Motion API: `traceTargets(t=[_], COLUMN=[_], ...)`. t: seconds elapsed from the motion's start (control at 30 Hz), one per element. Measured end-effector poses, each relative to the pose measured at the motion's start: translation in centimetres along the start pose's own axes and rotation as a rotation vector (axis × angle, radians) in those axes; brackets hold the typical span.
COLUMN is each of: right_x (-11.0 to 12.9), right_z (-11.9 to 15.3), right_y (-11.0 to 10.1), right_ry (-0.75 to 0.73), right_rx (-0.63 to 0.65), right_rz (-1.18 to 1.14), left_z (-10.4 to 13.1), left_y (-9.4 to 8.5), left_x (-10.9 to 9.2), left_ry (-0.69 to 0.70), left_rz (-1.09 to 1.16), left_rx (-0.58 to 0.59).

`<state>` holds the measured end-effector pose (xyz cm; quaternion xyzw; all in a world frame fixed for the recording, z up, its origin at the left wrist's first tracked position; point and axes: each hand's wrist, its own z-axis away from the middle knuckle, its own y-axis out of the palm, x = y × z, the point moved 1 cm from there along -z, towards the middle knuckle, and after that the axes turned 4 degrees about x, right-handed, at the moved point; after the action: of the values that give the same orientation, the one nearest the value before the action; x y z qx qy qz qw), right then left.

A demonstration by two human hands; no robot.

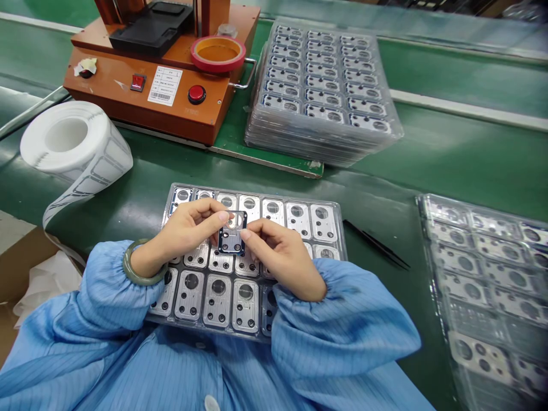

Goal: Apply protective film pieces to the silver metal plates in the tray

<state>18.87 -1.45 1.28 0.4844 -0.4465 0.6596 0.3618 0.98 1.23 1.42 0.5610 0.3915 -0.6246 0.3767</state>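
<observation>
Between both hands is a small metal plate (232, 235) with a dark blue border and round holes, held above a clear plastic tray (339, 228) of similar silver plates. My left hand (188, 227) pinches its upper left side with thumb and fingers. At the right edge, my right hand (285, 254) grips it between thumb and forefinger, the other fingers curled. Silver plates with one large and several small holes fill rows of the tray; a few at the upper left show blue borders. My hands cover some of the middle row.
Black tweezers (377, 244) lie right of the tray. Another plate tray (436, 285) stands far right. Behind are a tall stack of trays (325, 134) and an orange machine (141, 111) carrying a red tape roll (218, 54). A label roll (64, 137) sits left, above a cardboard box (17, 268).
</observation>
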Motion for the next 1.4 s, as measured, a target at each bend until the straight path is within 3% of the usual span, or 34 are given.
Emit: traceTargets(t=[0.23,0.7,1.0,1.2,1.4], right_x=[0.1,0.1,-0.2,-0.7,-1.4], right_z=[0.0,0.0,-0.2,-0.5,-0.5], right_y=[0.1,0.5,0.7,0.5,0.1], right_ry=[0.046,0.009,-0.009,-0.060,-0.113], right_rx=[0.108,0.083,0.007,-0.211,-0.287], right_rz=[0.023,0.031,0.083,0.034,0.145], left_z=[-0.3,-0.4,-0.5,-0.7,-0.7], left_y=[0.0,0.1,0.1,0.0,0.1], left_x=[0.3,0.7,0.9,1.4,1.7], left_ry=[-0.002,-0.011,-0.036,-0.104,-0.122], left_rz=[0.045,0.053,0.079,0.102,0.059], left_rx=[-0.169,-0.171,-0.185,-0.257,-0.217])
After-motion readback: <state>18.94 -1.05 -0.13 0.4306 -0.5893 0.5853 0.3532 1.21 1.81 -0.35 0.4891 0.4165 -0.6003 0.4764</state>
